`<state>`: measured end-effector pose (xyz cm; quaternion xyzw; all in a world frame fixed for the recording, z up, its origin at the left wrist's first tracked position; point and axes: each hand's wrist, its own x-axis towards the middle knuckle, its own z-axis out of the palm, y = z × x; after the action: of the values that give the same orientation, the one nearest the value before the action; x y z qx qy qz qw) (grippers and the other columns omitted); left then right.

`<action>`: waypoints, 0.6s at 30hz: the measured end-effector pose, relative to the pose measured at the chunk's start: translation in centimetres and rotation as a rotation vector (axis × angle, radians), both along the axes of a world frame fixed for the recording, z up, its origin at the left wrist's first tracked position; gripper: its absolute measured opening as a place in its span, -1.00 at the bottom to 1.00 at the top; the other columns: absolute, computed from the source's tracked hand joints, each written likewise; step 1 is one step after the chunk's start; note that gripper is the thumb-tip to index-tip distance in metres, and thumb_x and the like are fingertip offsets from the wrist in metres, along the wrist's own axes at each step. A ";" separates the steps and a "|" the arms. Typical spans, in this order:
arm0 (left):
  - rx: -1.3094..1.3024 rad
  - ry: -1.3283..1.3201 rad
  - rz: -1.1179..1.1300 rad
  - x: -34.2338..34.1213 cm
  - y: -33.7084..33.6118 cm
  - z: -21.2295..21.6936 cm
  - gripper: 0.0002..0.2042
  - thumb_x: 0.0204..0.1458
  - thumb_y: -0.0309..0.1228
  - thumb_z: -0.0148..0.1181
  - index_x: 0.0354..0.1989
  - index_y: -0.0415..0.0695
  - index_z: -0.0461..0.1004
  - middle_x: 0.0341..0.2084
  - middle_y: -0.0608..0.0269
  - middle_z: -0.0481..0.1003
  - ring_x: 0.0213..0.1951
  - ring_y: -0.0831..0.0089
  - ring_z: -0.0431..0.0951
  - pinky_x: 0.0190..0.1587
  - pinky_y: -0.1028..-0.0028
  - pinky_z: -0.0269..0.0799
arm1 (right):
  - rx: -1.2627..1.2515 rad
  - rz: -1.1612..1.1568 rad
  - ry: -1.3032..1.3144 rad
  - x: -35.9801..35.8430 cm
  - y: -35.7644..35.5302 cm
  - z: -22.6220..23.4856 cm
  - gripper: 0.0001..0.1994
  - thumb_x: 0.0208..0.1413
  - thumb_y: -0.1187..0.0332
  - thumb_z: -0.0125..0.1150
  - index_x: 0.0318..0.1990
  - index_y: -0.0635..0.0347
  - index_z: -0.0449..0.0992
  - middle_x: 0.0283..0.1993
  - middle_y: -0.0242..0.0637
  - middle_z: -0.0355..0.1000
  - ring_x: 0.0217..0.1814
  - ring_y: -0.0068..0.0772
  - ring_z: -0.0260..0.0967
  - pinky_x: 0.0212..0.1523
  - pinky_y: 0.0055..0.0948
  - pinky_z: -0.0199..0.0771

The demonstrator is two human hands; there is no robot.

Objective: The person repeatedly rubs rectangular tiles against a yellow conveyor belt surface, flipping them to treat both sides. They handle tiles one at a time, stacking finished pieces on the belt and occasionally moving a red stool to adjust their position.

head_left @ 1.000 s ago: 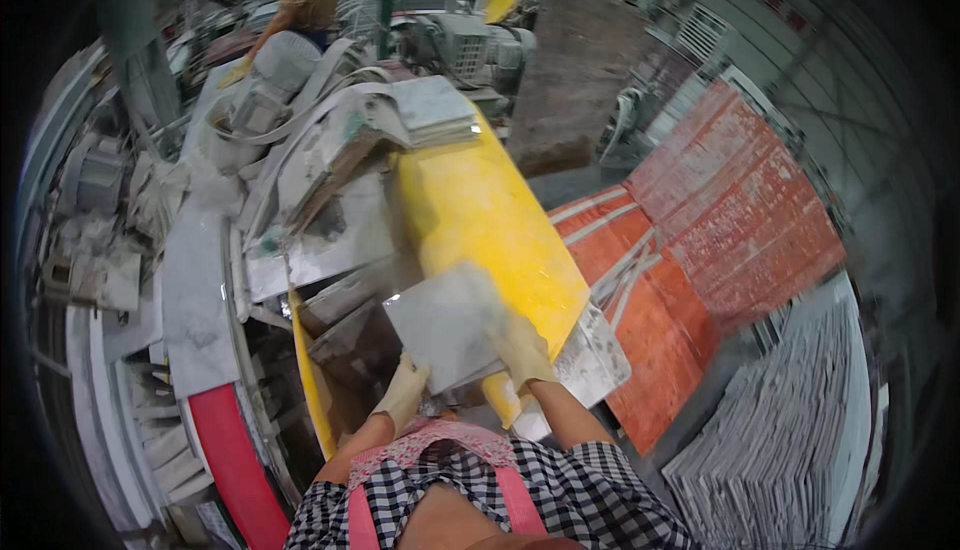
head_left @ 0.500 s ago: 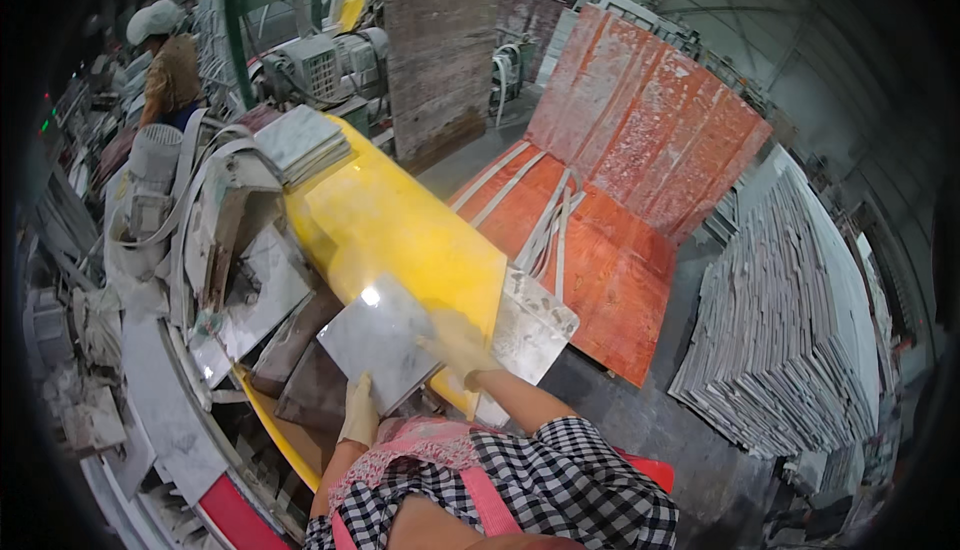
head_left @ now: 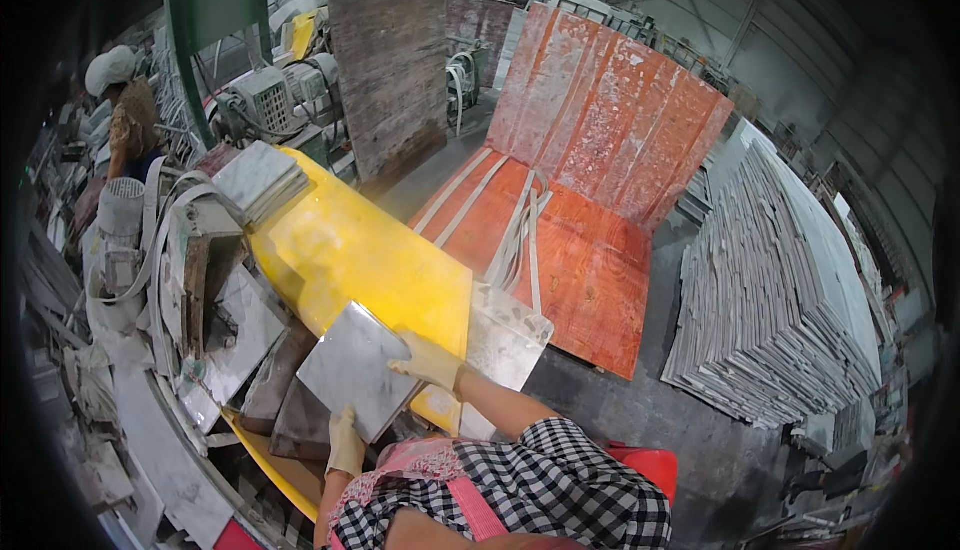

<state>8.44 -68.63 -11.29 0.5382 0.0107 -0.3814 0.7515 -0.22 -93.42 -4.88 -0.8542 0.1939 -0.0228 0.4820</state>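
Observation:
Between my two gloved hands is a square grey-white marble tile (head_left: 355, 370), held tilted close to my body above the near end of a yellow board. My left hand (head_left: 345, 444) grips its lower edge from below, the thumb showing on the face. At the tile's right corner, my right hand (head_left: 428, 362) has its fingers over the edge. Both hands wear pale gloves. The yellow board (head_left: 370, 240) stretches away to the far left, where several similar tiles (head_left: 262, 182) are stacked on it.
A bare stone slab (head_left: 505, 335) lies beside the yellow board. Orange-red panels (head_left: 590, 270) with pale straps stand right of it. A tall stack of thin slabs (head_left: 765, 300) is at the right. Stone offcuts (head_left: 235, 340) crowd the left. A person (head_left: 130, 115) in a white cap is far left.
The tile has been tipped a little in my hands, and its bright reflection has gone. The whole view has shifted, moving the surroundings leftward in the picture. Both hands keep their hold.

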 end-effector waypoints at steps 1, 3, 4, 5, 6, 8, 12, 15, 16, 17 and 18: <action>0.005 -0.011 0.003 0.1 -0.1 0.0 -0.59 0.31 -0.33 0.06 0.24 -0.28 0.25 0.05 0.01 0.45 0.01 0.18 0.55 0.03 0.19 0.54 | 0.018 -0.011 -0.051 -0.1 -0.1 -0.4 -0.24 0.18 0.00 0.26 0.40 0.29 0.18 0.30 0.22 0.33 0.35 0.11 0.31 0.34 -0.23 0.27; -0.002 0.038 0.005 0.2 -0.2 -0.4 -0.58 0.31 -0.33 0.06 0.26 -0.25 0.24 0.05 0.01 0.45 -0.01 0.17 0.56 0.00 0.15 0.57 | -0.081 -0.057 -0.080 -0.2 0.0 -1.3 -0.29 0.15 0.00 0.27 0.34 0.19 0.22 0.12 0.19 0.42 0.16 0.16 0.41 0.17 -0.13 0.39; -0.021 0.053 -0.012 0.2 -0.2 -0.6 -0.58 0.31 -0.32 0.06 0.26 -0.24 0.24 0.05 0.00 0.45 -0.01 0.17 0.56 0.00 0.14 0.57 | -0.135 -0.069 -0.075 -0.2 0.1 -1.7 -0.32 0.13 0.00 0.28 0.31 0.15 0.24 0.03 0.18 0.47 0.07 0.19 0.47 0.09 -0.09 0.45; -0.031 0.085 -0.002 0.4 -0.2 -0.9 -0.58 0.31 -0.32 0.06 0.27 -0.23 0.23 0.05 0.00 0.44 -0.01 0.16 0.56 -0.01 0.13 0.58 | -0.122 -0.093 -0.105 -0.2 0.2 -2.0 -0.32 0.13 0.00 0.28 0.31 0.14 0.24 0.03 0.17 0.47 0.06 0.20 0.47 0.08 -0.08 0.45; -0.032 0.104 0.009 0.4 -0.2 -1.2 -0.55 0.30 -0.30 0.07 0.29 -0.22 0.22 0.07 0.01 0.44 0.00 0.16 0.55 0.01 0.13 0.58 | -0.103 -0.098 -0.105 -0.1 0.2 -2.3 -0.32 0.14 0.00 0.27 0.31 0.14 0.23 0.03 0.17 0.47 0.06 0.20 0.47 0.08 -0.08 0.46; 0.053 0.094 0.016 0.7 0.0 -1.7 -0.54 0.30 -0.30 0.07 0.30 -0.20 0.22 0.08 0.01 0.44 0.02 0.14 0.54 0.03 0.12 0.57 | -0.114 -0.110 -0.118 -0.1 0.4 -2.7 -0.33 0.15 -0.01 0.26 0.31 0.13 0.23 0.04 0.17 0.48 0.06 0.21 0.48 0.07 -0.07 0.47; 0.103 0.075 0.010 1.0 0.0 -2.4 -0.54 0.30 -0.33 0.06 0.32 -0.21 0.22 0.09 0.01 0.44 0.05 0.11 0.52 0.07 0.10 0.53 | -0.181 -0.127 -0.163 -0.2 0.6 -2.9 -0.35 0.17 -0.01 0.23 0.30 0.12 0.23 0.04 0.16 0.49 0.08 0.22 0.48 0.06 -0.06 0.48; 0.070 0.079 0.026 1.0 -0.2 -2.5 -0.55 0.30 -0.35 0.04 0.33 -0.21 0.22 0.10 0.01 0.43 0.05 0.09 0.52 0.09 0.07 0.51 | -0.152 -0.136 -0.135 -0.4 0.6 -2.8 -0.37 0.18 -0.02 0.21 0.30 0.10 0.23 0.04 0.17 0.49 0.07 0.23 0.48 0.05 -0.04 0.48; 0.077 0.065 0.028 1.0 -0.2 -2.4 -0.55 0.31 -0.35 0.03 0.33 -0.21 0.22 0.10 0.00 0.43 0.05 0.09 0.52 0.09 0.07 0.51 | -0.165 -0.134 -0.133 -0.4 0.6 -2.8 -0.37 0.18 -0.02 0.21 0.29 0.10 0.23 0.05 0.17 0.49 0.07 0.24 0.48 0.05 -0.03 0.48; 0.086 0.067 0.025 0.9 -0.2 -2.2 -0.54 0.31 -0.35 0.02 0.34 -0.21 0.22 0.10 0.00 0.43 0.05 0.09 0.52 0.09 0.06 0.50 | -0.150 -0.133 -0.130 -0.4 0.6 -2.8 -0.37 0.18 -0.02 0.21 0.29 0.10 0.23 0.05 0.17 0.48 0.06 0.24 0.48 0.04 -0.02 0.48; 0.091 0.073 0.023 0.9 -0.1 -2.0 -0.54 0.31 -0.35 0.02 0.34 -0.21 0.22 0.10 0.00 0.43 0.05 0.08 0.52 0.09 0.06 0.50 | -0.165 -0.128 -0.144 -0.4 0.6 -2.9 -0.37 0.18 -0.03 0.20 0.29 0.10 0.23 0.05 0.16 0.48 0.05 0.25 0.48 0.04 0.00 0.48</action>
<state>9.35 -68.78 -13.34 0.5573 0.0614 -0.3913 0.7297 -0.65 -92.79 -7.76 -0.8730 0.2104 -0.1304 0.4204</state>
